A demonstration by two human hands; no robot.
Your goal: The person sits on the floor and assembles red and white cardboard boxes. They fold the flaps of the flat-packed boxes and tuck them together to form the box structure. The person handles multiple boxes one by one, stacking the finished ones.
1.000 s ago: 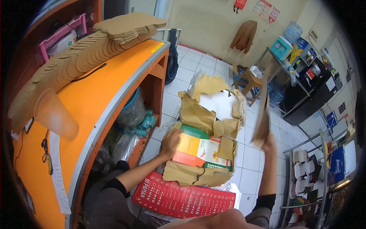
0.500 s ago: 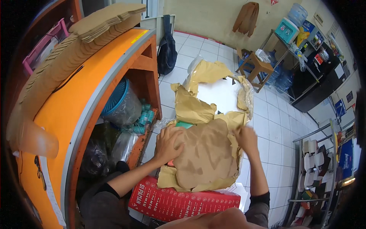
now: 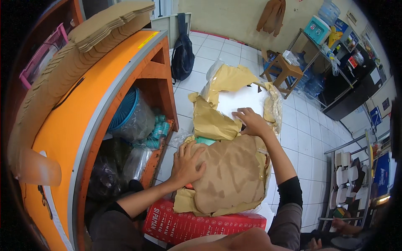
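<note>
A stack of scallop-edged brown cardboard pieces (image 3: 230,173) lies in an opened wrapping of tan kraft paper (image 3: 215,121). My left hand (image 3: 186,165) rests on the stack's left edge, palm down and fingers apart. Just beyond the stack's far edge, my right hand (image 3: 253,122) is open, its fingers bent over the kraft paper and a white sheet-like surface (image 3: 240,100). Its thumb tip is partly hidden. A bit of green (image 3: 205,141) shows at the stack's far left corner. A red printed box (image 3: 201,221) lies under the near edge.
An orange table (image 3: 98,83) at left bears curved cardboard pieces (image 3: 54,79) and a plastic cup (image 3: 39,167). Beneath it stands a blue-rimmed bin (image 3: 127,111). Beyond are a backpack (image 3: 182,54) and stool (image 3: 282,71). Another person's hand (image 3: 345,228) shows by the right rack (image 3: 362,184).
My right hand has moved from the stack's right edge up and left over the white surface, and its fingers have opened. My left hand stays put. Another person's hand has appeared lower right.
</note>
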